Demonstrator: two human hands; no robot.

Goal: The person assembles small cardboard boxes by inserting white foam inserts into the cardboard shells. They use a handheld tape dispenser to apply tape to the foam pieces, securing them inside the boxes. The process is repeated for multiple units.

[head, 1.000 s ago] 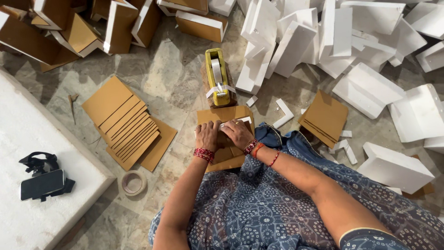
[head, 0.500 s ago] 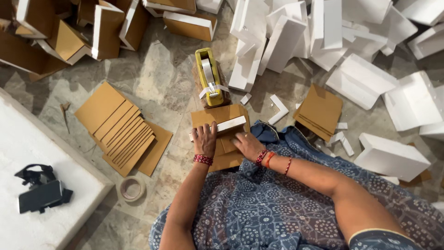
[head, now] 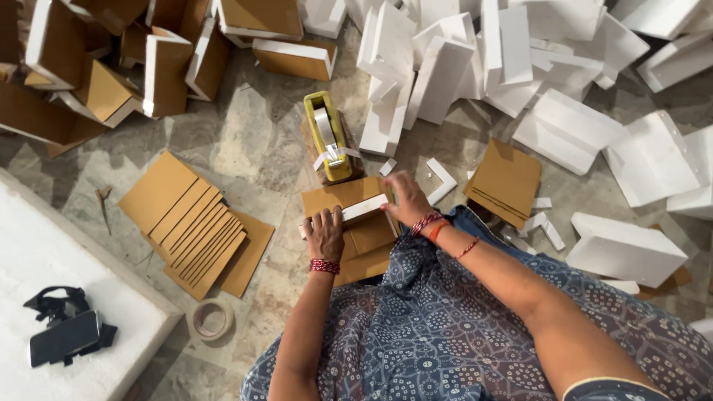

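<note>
Left hand (head: 324,234) presses foam strip (head: 356,211) onto cardboard (head: 349,226); right hand (head: 407,199) pinches its end. Untaped yet; dispenser (head: 328,137) just beyond.

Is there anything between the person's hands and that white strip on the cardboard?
Nothing visible. The left hand rests on one end of the white strip and the right hand touches the other end, on the cardboard piece.
</note>
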